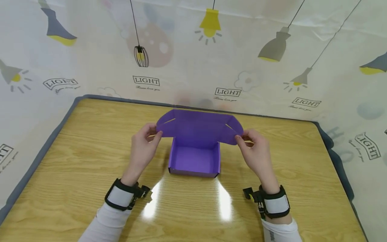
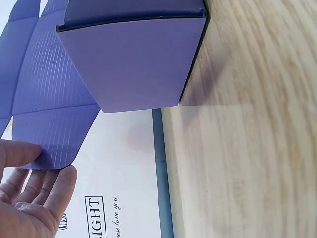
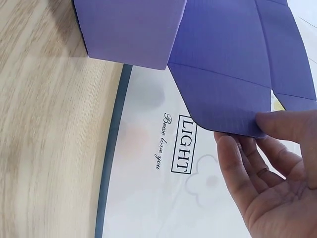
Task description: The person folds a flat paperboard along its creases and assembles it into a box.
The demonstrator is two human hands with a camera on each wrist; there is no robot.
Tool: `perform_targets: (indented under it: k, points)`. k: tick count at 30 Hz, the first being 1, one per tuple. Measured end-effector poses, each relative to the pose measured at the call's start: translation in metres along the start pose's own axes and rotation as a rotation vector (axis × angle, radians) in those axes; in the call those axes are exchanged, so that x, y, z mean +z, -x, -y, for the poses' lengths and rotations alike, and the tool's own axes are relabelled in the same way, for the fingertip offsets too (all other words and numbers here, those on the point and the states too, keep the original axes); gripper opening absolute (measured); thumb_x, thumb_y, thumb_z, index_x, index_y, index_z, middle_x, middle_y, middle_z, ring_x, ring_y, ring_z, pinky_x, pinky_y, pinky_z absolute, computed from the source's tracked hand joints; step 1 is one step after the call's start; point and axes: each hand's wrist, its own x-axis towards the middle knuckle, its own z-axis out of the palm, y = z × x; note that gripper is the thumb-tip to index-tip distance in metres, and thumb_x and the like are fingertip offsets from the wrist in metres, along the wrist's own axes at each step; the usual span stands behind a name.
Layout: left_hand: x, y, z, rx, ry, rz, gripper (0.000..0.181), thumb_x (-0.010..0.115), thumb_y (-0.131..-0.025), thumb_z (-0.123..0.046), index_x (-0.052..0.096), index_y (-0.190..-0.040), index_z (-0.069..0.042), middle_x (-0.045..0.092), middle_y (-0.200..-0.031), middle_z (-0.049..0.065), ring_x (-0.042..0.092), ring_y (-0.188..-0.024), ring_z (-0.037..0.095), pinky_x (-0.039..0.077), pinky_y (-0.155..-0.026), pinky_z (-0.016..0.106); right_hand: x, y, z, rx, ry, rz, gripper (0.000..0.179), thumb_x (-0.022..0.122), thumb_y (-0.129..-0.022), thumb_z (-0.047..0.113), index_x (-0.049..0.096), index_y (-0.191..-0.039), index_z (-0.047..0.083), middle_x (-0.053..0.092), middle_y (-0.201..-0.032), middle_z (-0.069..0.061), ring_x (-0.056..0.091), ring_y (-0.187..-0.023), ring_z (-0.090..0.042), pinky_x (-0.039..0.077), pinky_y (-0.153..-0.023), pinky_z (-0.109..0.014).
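A small purple cardboard box (image 1: 195, 159) stands on the table with its lid (image 1: 201, 124) raised at the back and side flaps spread outward. Its inside shows bare purple card. My left hand (image 1: 145, 146) pinches the lid's left side flap (image 2: 54, 134) between thumb and fingers. On the other side, my right hand (image 1: 255, 148) pinches the right side flap (image 3: 223, 101) at its outer edge, thumb on the inner face. Both wrist views show the box's side walls and the lid standing up behind them.
The wood-grain table (image 1: 90, 161) has a dark grey edge strip (image 1: 136, 101). Behind it hangs a pale backdrop (image 1: 187, 43) printed with lamps and the word LIGHT. Each wrist wears a black strap with a small camera.
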Motion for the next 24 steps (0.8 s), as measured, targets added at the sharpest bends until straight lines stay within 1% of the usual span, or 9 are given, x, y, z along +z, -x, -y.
perform_targets:
  k: [3,4,7,10,11,19,24]
  points:
    - [-0.0012,0.0004,-0.0006,0.03,-0.008,0.003,0.014,0.068,-0.095,0.006,0.071,-0.109,0.006,0.073,-0.1,0.02,0.072,-0.094,0.033,0.062,-0.083,0.034,0.0005,0.0008,0.001,-0.031,0.024,-0.004,0.005,0.07,-0.096,0.002,0.073,-0.094,-0.001,0.07,-0.09,-0.011,0.072,-0.089,-0.027,0.06,-0.074,-0.025]
    - [-0.0015,0.0003,-0.0005,0.035,-0.008,0.004,0.013,0.068,-0.095,0.006,0.071,-0.108,0.006,0.073,-0.099,0.02,0.072,-0.094,0.033,0.062,-0.083,0.033,0.0004,0.0011,0.0014,-0.038,0.03,-0.002,0.005,0.07,-0.096,0.002,0.073,-0.094,-0.002,0.07,-0.09,-0.011,0.071,-0.088,-0.026,0.061,-0.075,-0.028]
    - [-0.0029,-0.0003,-0.0021,0.048,-0.002,0.013,0.013,0.069,-0.095,0.005,0.07,-0.108,0.007,0.073,-0.099,0.019,0.072,-0.093,0.031,0.061,-0.083,0.026,0.0,0.0017,0.0028,-0.062,0.044,0.003,0.005,0.069,-0.097,0.001,0.073,-0.095,-0.003,0.07,-0.09,-0.012,0.071,-0.088,-0.027,0.063,-0.075,-0.042]
    - [-0.0047,-0.0008,-0.0038,0.046,0.0,0.022,0.013,0.069,-0.096,0.003,0.071,-0.108,0.007,0.073,-0.099,0.019,0.072,-0.093,0.029,0.059,-0.083,0.023,-0.0007,0.002,0.0035,-0.072,0.041,0.007,0.005,0.069,-0.096,0.0,0.072,-0.095,-0.003,0.071,-0.09,-0.013,0.071,-0.088,-0.03,0.063,-0.075,-0.046]
    - [-0.0053,-0.0009,-0.0048,0.047,-0.003,0.024,0.013,0.07,-0.096,0.003,0.07,-0.108,0.007,0.073,-0.099,0.018,0.072,-0.093,0.029,0.059,-0.083,0.022,-0.001,0.0019,0.0038,-0.074,0.038,0.007,0.004,0.07,-0.096,-0.001,0.072,-0.096,-0.004,0.071,-0.09,-0.014,0.071,-0.088,-0.03,0.062,-0.075,-0.049]
    - [-0.0066,-0.0012,-0.0043,0.052,-0.012,0.022,0.012,0.072,-0.097,-0.002,0.072,-0.106,0.005,0.074,-0.099,0.016,0.073,-0.094,0.028,0.059,-0.082,0.022,-0.003,0.0021,0.0072,-0.062,0.042,0.005,0.005,0.071,-0.095,0.0,0.073,-0.096,-0.004,0.072,-0.091,-0.016,0.072,-0.087,-0.034,0.063,-0.073,-0.053]
    - [-0.0071,-0.0005,-0.0041,0.051,-0.021,0.021,0.012,0.072,-0.097,-0.005,0.073,-0.105,0.004,0.074,-0.099,0.015,0.073,-0.095,0.028,0.059,-0.08,0.02,-0.0033,0.0023,0.0098,-0.08,0.069,-0.003,0.006,0.07,-0.096,-0.001,0.074,-0.092,-0.003,0.072,-0.086,-0.012,0.072,-0.082,-0.029,0.063,-0.073,-0.047]
